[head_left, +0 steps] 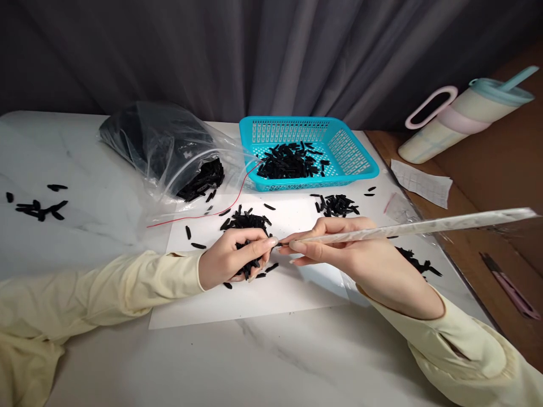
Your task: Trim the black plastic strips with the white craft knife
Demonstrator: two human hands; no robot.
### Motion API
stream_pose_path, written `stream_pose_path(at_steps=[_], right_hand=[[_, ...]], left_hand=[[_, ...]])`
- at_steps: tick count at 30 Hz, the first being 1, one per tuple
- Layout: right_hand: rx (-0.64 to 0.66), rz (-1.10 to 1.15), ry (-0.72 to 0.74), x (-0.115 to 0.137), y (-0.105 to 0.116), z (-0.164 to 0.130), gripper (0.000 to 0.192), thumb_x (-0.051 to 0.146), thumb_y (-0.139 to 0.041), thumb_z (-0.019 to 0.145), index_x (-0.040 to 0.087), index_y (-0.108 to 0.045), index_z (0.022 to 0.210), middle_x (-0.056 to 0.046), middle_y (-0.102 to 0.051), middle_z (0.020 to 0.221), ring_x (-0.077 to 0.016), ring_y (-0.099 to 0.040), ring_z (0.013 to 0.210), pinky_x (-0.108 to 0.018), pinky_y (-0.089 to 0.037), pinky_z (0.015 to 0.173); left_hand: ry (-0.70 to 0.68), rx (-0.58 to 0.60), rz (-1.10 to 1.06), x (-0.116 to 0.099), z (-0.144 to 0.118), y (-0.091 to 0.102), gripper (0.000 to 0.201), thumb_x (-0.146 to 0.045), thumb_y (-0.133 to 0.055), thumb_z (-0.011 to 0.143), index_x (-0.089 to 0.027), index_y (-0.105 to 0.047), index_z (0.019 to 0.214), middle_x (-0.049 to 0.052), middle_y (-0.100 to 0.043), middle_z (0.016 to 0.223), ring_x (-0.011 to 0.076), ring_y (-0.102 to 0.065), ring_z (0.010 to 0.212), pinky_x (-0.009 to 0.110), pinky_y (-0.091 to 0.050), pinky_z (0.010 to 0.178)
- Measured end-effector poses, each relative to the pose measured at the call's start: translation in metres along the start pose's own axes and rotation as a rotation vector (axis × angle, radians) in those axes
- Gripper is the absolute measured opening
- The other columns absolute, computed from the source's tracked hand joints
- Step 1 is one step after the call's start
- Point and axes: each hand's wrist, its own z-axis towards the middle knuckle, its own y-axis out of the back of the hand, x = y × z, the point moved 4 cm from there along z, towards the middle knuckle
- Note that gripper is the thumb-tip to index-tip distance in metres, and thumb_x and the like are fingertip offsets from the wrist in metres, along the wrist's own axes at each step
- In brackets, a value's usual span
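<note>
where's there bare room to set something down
The widest patch is white marbled tabletop nearest the wearer, edged by the white paper sheet and pale yellow sleeves. Another is between the scattered small black pieces at far left and the clear plastic bag. Crowded: around the turquoise plastic basket, left hand and right hand.

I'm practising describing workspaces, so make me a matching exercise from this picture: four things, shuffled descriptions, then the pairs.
Column one
1. left hand
2. right hand
3. basket
4. tumbler

Column two
A. turquoise, with perforated sides
B. cream and pink, with a teal lid
C. cupped around a cluster of black pieces
D. holding a long, pale stick

Right pairs: 1-C, 2-D, 3-A, 4-B.
</note>
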Motion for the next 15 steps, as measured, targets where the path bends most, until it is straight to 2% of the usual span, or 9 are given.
stream_pose_path(at_steps=[6,11,13,15], right_hand=[[-0.053,-0.046,-0.033,0.0,-0.002,0.0,0.014,0.023,-0.07,0.071,0.017,-0.063,0.061,-0.006,-0.073,0.08,-0.0216,-0.069,0.077,-0.032,-0.059,0.07],[-0.039,-0.077,0.005,0.003,0.001,0.0,0.015,0.025,-0.07,0.071,0.018,-0.064,0.059,-0.006,-0.073,0.081,-0.0227,-0.068,0.085,-0.03,-0.056,0.072],[-0.063,-0.106,0.053,0.006,0.007,-0.002,0.012,0.029,-0.07,0.071,0.018,-0.068,0.065,-0.006,-0.072,0.087,-0.0231,-0.067,0.09,-0.03,-0.055,0.077],[-0.132,-0.19,0.137,0.007,0.015,-0.005,0.013,0.032,-0.069,0.073,0.019,-0.071,0.073,-0.006,-0.072,0.09,-0.0229,-0.067,0.089,-0.03,-0.055,0.076]], left_hand=[[0.004,-0.003,0.014,0.0,0.001,0.0,0.033,-0.041,-0.053,0.082,-0.015,-0.048,0.061,-0.007,-0.046,0.044,0.0006,-0.03,0.029,0.011,-0.02,0.028],[0.024,-0.031,0.089,0.001,0.0,0.0,0.035,-0.045,-0.051,0.082,-0.016,-0.047,0.063,-0.007,-0.045,0.044,0.001,-0.028,0.028,0.013,-0.018,0.027],[0.013,-0.054,0.17,-0.007,0.001,-0.001,0.035,-0.046,-0.05,0.082,-0.016,-0.047,0.064,-0.007,-0.045,0.045,0.0022,-0.031,0.029,0.014,-0.02,0.029],[-0.076,-0.09,0.315,-0.025,0.009,0.001,0.035,-0.045,-0.049,0.083,-0.016,-0.048,0.064,-0.007,-0.045,0.045,0.0039,-0.038,0.033,0.015,-0.027,0.033]])
